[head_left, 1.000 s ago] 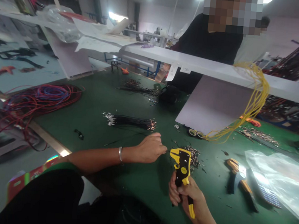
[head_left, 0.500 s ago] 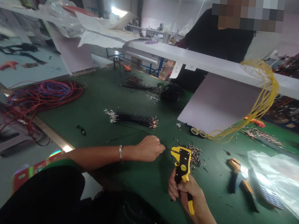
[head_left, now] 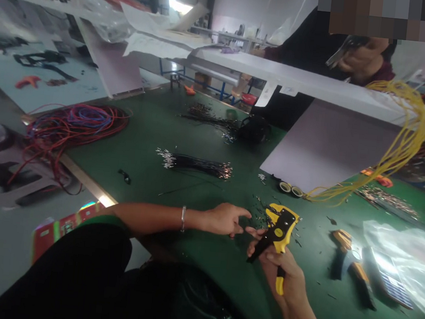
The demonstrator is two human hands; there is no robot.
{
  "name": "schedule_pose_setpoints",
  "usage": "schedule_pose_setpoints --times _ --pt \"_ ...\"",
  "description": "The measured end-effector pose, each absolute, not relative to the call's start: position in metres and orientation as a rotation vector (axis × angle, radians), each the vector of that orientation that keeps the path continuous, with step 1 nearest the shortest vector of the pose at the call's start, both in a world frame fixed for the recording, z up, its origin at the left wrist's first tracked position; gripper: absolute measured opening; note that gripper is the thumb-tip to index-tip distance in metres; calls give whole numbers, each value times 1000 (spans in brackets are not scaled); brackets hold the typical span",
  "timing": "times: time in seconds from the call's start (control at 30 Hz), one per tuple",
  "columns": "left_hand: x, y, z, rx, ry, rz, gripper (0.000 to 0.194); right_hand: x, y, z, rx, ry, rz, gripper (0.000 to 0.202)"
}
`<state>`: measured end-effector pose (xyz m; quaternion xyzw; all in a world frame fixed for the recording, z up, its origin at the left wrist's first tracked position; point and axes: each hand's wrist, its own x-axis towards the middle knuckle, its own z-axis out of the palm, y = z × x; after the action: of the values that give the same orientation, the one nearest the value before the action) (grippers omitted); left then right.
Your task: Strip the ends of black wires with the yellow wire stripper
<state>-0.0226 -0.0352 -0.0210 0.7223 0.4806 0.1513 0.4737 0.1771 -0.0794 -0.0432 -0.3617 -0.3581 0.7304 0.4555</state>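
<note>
My right hand (head_left: 281, 264) holds a yellow and black wire stripper (head_left: 278, 232), its head tilted up over a pile of small clippings (head_left: 263, 212). One finger of that hand stretches toward my left hand (head_left: 227, 219). My left hand, with a bracelet at the wrist, hovers just left of the tool. Its index finger points right and the others are partly curled, with nothing visible between them. Beyond my left hand, a bundle of black wires (head_left: 199, 165) with bare ends lies on the green table (head_left: 142, 147).
Red and blue wire coils (head_left: 84, 122) lie at the left. Yellow wires (head_left: 397, 147) hang from the white shelf (head_left: 317, 84). At the right are another orange-handled tool (head_left: 353, 263), a calculator (head_left: 390, 282) and clear plastic (head_left: 410, 249). A person (head_left: 298, 47) in black stands behind the shelf.
My left hand's fingers have spread from a pinch. The stripper has tilted to the right, and a right-hand finger now extends. Behind the shelf, the person's hand has come into view.
</note>
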Motion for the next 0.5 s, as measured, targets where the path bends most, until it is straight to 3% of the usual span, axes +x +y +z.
schedule_pose_setpoints --times 0.27,0.5 --pt "-11 -40 -34 1860 1072 237 71 185 -77 -59 -876 -825 1860 35" --pt "-16 -36 -38 2044 1094 267 47 180 -75 -63 -891 -758 1790 35"
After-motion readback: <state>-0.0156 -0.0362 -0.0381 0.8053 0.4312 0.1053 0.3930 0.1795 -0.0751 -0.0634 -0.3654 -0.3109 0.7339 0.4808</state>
